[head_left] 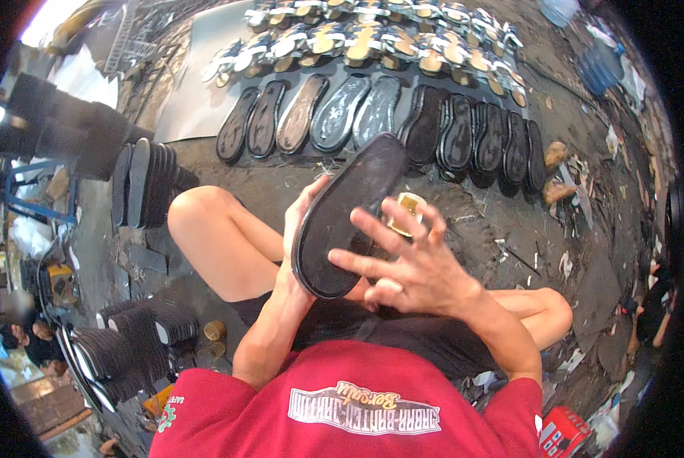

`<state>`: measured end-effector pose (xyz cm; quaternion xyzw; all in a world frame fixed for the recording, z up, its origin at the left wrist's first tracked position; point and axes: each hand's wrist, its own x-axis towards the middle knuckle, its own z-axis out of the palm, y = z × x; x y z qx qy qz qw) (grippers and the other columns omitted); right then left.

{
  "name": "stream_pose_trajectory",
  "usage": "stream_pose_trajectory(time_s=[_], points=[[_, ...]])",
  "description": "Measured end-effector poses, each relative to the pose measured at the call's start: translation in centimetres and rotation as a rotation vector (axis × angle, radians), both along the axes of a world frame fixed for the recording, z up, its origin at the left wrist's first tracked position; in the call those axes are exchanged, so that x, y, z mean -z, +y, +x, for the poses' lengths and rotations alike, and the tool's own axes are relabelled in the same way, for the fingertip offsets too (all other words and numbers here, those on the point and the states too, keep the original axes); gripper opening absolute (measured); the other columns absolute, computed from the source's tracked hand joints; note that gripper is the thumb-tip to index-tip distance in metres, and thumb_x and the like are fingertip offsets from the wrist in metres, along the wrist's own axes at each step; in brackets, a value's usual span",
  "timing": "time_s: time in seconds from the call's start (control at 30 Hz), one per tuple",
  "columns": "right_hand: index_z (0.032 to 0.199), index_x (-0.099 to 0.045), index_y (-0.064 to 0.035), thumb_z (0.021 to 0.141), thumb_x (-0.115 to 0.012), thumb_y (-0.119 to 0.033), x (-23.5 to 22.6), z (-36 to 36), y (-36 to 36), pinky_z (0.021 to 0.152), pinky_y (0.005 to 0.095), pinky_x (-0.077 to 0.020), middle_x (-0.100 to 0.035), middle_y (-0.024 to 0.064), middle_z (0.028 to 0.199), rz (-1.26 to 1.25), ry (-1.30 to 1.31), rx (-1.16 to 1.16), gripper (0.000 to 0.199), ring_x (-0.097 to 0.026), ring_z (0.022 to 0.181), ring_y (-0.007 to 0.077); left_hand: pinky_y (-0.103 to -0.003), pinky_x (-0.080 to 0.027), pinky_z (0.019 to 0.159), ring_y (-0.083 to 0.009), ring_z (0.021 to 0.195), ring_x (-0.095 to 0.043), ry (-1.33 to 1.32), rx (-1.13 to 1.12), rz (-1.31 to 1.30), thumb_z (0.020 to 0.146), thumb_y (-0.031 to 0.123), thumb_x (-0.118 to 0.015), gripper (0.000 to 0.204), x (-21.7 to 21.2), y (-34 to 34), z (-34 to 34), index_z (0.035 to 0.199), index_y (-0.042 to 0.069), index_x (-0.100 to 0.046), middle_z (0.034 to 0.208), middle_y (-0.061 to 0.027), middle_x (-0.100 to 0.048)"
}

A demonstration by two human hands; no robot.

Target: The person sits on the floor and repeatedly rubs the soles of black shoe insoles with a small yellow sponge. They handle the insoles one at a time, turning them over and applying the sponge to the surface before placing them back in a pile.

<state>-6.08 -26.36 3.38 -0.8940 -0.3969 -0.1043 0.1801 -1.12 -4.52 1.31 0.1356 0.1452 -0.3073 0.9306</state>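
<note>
A black shoe sole (pixel 346 206) is held up tilted in front of me, its heel end toward my lap. My left hand (pixel 300 229) grips it along its left edge, fingers wrapped behind it. Over the sole's right side, my right hand (pixel 414 263) spreads its fingers wide with nothing in them; whether a fingertip touches the surface I cannot tell. Just behind the right hand, a small yellowish tin (pixel 409 208) stands on the ground, partly hidden by the fingers.
Black soles (pixel 456 133) lie in a row ahead, some shiny-wet (pixel 342 114). Beyond them, sandals (pixel 365 42) stand in rows on a grey sheet (pixel 197 99). Stacked soles (pixel 147 183) are at left, more (pixel 135 336) at lower left. Scraps litter the ground at right.
</note>
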Motion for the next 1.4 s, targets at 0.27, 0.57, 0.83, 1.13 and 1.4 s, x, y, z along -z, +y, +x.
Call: stream_pose_trajectory(time_s=[0.27, 0.57, 0.83, 1.13, 1.4], points=[[0.154, -0.057, -0.0473, 0.104, -0.057, -0.060, -0.1, -0.3, 0.7, 0.128, 0.0608, -0.0061, -0.032, 0.0059, 0.178, 0.088, 0.015, 0.012, 0.052, -0.021, 0.162, 0.0374, -0.044, -0.062, 0.098, -0.0256, 0.105, -0.076, -0.079, -0.035, -0.021, 0.114, 0.038, -0.045, 0.047, 0.1, -1.5, 0.0, 0.136, 0.004, -0.069, 0.120, -0.0148, -0.079], [0.138, -0.074, -0.0335, 0.109, -0.054, -0.050, -0.5, 1.6, -0.7, 0.123, 0.0615, -0.0208, -0.036, 0.0150, 0.174, 0.333, 0.176, 0.171, 0.039, -0.037, 0.152, 0.0425, -0.052, -0.060, 0.101, -0.0376, 0.114, -0.073, -0.216, -0.069, -0.152, 0.113, 0.048, -0.039, 0.063, 2.7, 0.1, 0.2, 0.145, -0.002, -0.061, 0.134, -0.0238, -0.072], [0.132, -0.078, -0.0134, 0.110, -0.053, -0.051, 18.1, 1.3, -4.8, 0.127, 0.0656, -0.0191, -0.021, 0.0192, 0.178, -0.219, 0.284, 0.522, 0.051, -0.019, 0.162, 0.0443, -0.058, -0.055, 0.102, -0.0463, 0.114, -0.066, -0.109, -0.219, -0.071, 0.104, 0.055, -0.050, 0.080, 3.4, 0.8, 1.0, 0.153, -0.009, -0.049, 0.143, -0.0335, -0.058], [0.111, -0.084, -0.0046, 0.111, -0.049, -0.042, 14.2, 2.3, -5.8, 0.124, 0.0642, -0.0215, -0.034, 0.0202, 0.174, 0.147, 0.300, 0.669, 0.051, -0.027, 0.157, 0.0458, -0.056, -0.057, 0.106, -0.0453, 0.121, -0.061, -0.146, -0.285, -0.131, 0.101, 0.053, -0.055, 0.087, 3.4, 0.9, 0.8, 0.155, -0.013, -0.041, 0.144, -0.0328, -0.056], [0.162, -0.046, -0.0024, 0.119, -0.019, -0.046, 2.7, 3.8, -4.2, 0.131, 0.0435, -0.0176, -0.071, 0.0173, 0.138, 0.976, 0.874, 0.311, 0.067, -0.029, 0.159, 0.0249, -0.053, -0.062, 0.101, -0.0387, 0.112, -0.073, -0.105, -0.201, -0.063, 0.109, 0.057, -0.044, 0.078, 1.3, -0.3, 0.3, 0.151, -0.009, -0.052, 0.137, -0.0299, -0.066]])
